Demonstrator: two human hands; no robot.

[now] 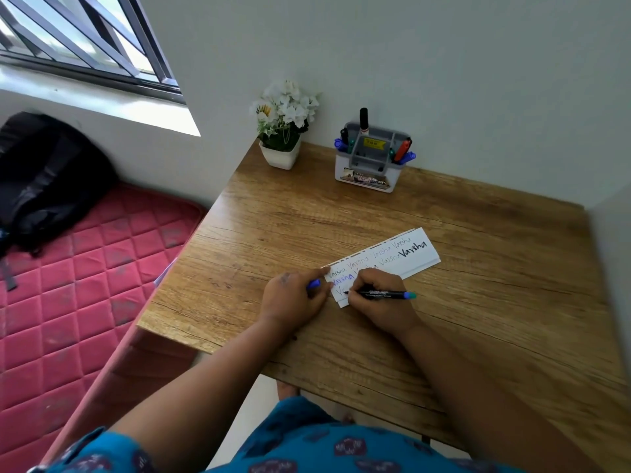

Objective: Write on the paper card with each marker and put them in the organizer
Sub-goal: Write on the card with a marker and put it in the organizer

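- Marker (379, 294) is lying low in the right hand (382, 302), the grip pinching its barrel, tip touching the card (382, 264) at its 8 o'clock end.
- Left hand (293, 298) is pinning the card's edge while its grip is curling round a blue cap (314, 284).
- Writing well probably means keeping the card pinned and the strokes short and light.
- Organizer (370, 162) is standing at 12 o'clock on the tabletop (478, 302), well apart from the card, already holding several markers.
- Fresh lettering is sitting hidden under the right hand; ink colour is hard to judge.
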